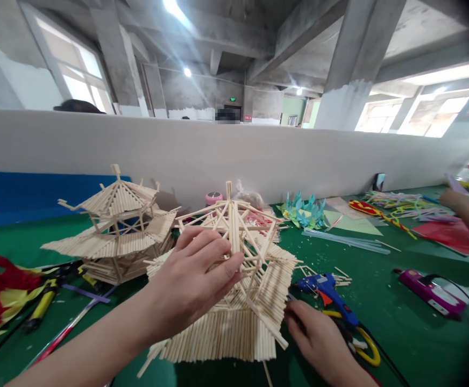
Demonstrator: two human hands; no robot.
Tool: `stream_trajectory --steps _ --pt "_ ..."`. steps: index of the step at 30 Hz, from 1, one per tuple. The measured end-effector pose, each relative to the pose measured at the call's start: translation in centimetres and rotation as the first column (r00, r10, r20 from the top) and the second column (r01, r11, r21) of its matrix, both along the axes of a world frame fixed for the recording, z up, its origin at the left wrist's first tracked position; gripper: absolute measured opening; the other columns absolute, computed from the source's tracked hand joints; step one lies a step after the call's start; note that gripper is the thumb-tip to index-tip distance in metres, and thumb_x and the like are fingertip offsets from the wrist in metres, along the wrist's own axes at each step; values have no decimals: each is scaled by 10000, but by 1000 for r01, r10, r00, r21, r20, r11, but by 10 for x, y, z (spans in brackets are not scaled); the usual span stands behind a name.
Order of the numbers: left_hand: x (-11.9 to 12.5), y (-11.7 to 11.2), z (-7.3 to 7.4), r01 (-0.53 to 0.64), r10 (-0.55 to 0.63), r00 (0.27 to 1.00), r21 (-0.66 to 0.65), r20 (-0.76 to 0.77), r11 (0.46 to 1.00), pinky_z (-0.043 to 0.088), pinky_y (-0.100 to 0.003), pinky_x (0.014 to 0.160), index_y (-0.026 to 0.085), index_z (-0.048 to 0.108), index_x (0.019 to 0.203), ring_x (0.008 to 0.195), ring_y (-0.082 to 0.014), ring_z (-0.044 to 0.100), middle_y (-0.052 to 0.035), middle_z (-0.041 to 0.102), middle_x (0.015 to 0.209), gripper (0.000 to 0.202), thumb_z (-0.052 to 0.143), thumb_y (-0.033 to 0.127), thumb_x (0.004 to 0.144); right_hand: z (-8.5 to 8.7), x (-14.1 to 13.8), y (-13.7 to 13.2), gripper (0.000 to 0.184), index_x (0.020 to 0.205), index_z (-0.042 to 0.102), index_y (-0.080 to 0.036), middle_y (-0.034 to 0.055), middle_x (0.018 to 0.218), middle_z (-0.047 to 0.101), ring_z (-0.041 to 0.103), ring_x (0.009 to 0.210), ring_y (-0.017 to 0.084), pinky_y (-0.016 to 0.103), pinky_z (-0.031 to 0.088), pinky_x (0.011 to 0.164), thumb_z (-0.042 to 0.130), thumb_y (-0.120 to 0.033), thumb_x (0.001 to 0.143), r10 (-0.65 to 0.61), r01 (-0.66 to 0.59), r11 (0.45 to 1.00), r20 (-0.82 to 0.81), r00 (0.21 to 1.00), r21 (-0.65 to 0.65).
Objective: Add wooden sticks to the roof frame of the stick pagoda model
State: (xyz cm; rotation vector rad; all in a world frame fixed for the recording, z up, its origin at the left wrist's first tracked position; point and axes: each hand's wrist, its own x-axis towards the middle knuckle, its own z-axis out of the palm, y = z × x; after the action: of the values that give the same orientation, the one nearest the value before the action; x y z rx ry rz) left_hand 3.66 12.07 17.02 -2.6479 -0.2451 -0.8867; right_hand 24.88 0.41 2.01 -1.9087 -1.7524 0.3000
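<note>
A pavilion model of thin wooden sticks [242, 301] stands on the green table [379, 301] right in front of me. My left hand [194, 279] lies on its roof, fingers together and pressing on the upper sticks. My right hand [319, 338] rests on the table at the model's right lower edge, fingers curled near the roof's corner; what they hold, if anything, is hidden. A blue glue gun [331, 293] lies just beyond the right hand, beside yellow-handled scissors [366, 346].
A second stick pavilion [117, 231] stands at the left rear. Red and yellow paper [4, 295], pliers [43, 306], a teal paper flower [303, 210], a purple glue gun [430, 290] and coloured strips lie around. Another person's hand [458, 201] shows at far right. A white partition [234, 150] runs behind.
</note>
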Motion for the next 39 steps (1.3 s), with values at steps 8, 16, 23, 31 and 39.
stream_trajectory --steps 8,16,23,31,39 --pt "-2 0 -6 9 -10 1000 42 15 999 338 -373 762 150 538 925 793 -172 476 -41 576 780 161 526 149 765 90 16 16 132 873 534 -220 15 757 588 529 631 146 253 411 576 447 -293 806 -53 104 935 -156 986 339" --pt "-3 0 -9 -2 -1 1000 122 21 992 368 -393 741 135 506 961 772 -174 487 -33 593 760 220 558 149 748 171 -26 82 200 974 558 -189 11 787 599 526 673 115 236 406 609 449 -231 811 267 -231 809 12 964 540" --pt "-2 0 -11 -1 -8 998 161 58 987 367 -399 774 125 516 952 789 -177 494 -33 597 762 229 579 148 733 176 -31 111 229 986 592 -185 32 836 637 555 702 129 246 417 625 452 -218 807 328 -331 793 100 940 512" --pt "-5 0 -13 -1 -4 999 156 37 988 361 -392 782 138 516 974 822 -185 482 -37 596 810 234 558 138 743 177 -33 115 204 889 624 -179 13 792 666 573 672 116 225 431 606 447 -226 799 408 -337 841 -86 909 423" --pt "-6 0 -13 -16 12 997 50 73 999 366 -368 740 161 508 981 779 -170 478 -27 569 772 240 552 155 745 175 -31 116 208 895 615 -181 10 757 654 551 648 117 231 410 580 442 -238 793 388 -326 856 -82 918 401"
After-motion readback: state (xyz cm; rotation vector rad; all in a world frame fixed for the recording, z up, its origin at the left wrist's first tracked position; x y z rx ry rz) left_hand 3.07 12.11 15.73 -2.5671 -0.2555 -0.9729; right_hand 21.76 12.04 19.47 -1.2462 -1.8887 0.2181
